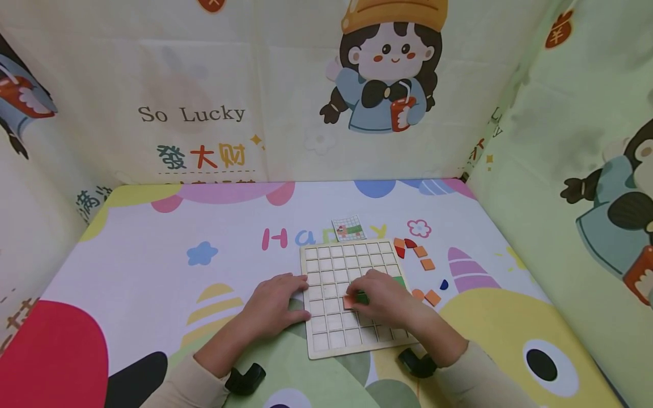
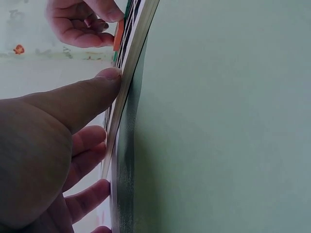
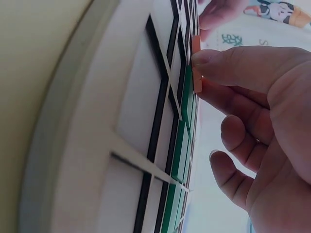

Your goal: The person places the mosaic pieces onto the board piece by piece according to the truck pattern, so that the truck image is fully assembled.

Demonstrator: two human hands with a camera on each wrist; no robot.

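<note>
A pale wooden grid board (image 1: 320, 341) lies on the printed tablecloth. My left hand (image 1: 272, 303) rests at its left edge, thumb and fingers spread and touching the rim. Between thumb and fingers, my right hand (image 1: 385, 300) pinches an orange square tile (image 3: 196, 63) over the board's middle. In the right wrist view, the tile stands on edge close above the grid. Green tiles (image 3: 181, 150) sit in cells beside it; in the head view the right hand partly covers this row, leaving a green tile (image 1: 399, 280) showing at the right.
Right of the board lie loose pieces: several orange squares (image 1: 427, 264), red pieces (image 1: 410, 243), a rounded orange piece (image 1: 418, 294) and a dark blue piece (image 1: 444, 284). A small printed pattern card (image 1: 349, 229) lies behind the board. Printed cloth walls (image 1: 285, 85) enclose the table.
</note>
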